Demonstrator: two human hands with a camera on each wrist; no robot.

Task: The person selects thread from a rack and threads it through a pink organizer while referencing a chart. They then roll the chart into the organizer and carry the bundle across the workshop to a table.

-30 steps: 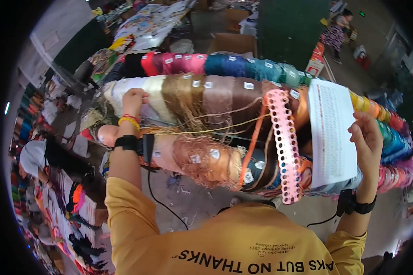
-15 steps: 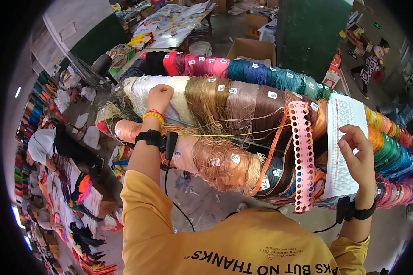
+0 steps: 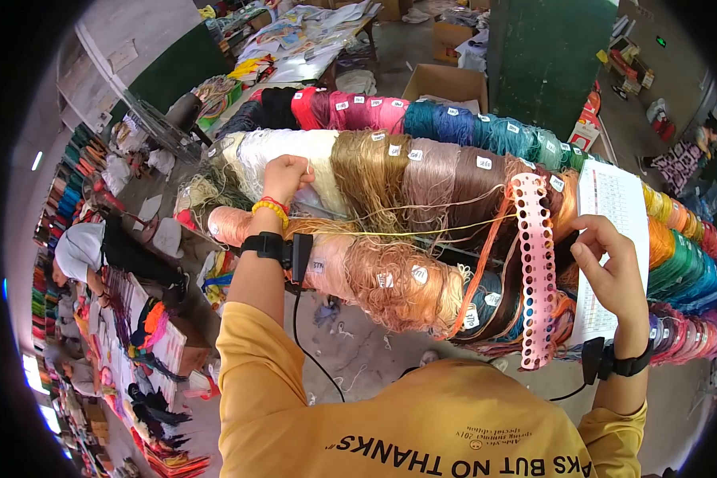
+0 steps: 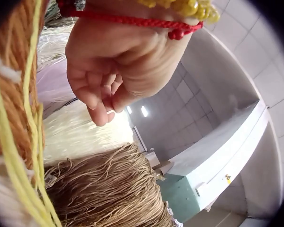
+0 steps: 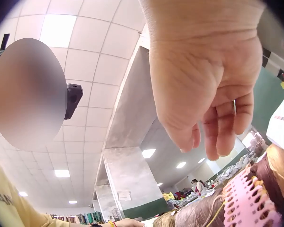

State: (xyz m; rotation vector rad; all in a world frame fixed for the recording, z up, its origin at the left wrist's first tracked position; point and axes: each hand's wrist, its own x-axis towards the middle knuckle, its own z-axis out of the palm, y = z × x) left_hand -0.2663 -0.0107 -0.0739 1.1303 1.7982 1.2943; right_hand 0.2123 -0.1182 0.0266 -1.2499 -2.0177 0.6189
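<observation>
My left hand [image 3: 287,177] is over the cream thread skein [image 3: 317,147] on the rack, beside the olive-brown skein [image 3: 366,163]. In the left wrist view its thumb and index finger meet at the tips, and a thin pale thread [image 4: 111,112] shows between them. My right hand [image 3: 613,263] hovers over a white printed sheet [image 3: 613,199], fingers loosely bent, holding nothing. Left of the sheet hangs a pink strip with punched holes [image 3: 535,271]; orange and yellow threads run from it leftward across the skeins.
Labelled skeins in pink, blue and teal [image 3: 454,121] line the far bar; peach skeins [image 3: 390,279] hang on the near one. A person bends over a thread-covered table [image 3: 147,319] at left. A cardboard box [image 3: 446,84] and a green pillar [image 3: 530,72] stand behind the rack.
My left hand has moved slightly right across the pale skeins. My right hand has shifted left from the sheet's right edge to over the sheet. The head view has turned a little.
</observation>
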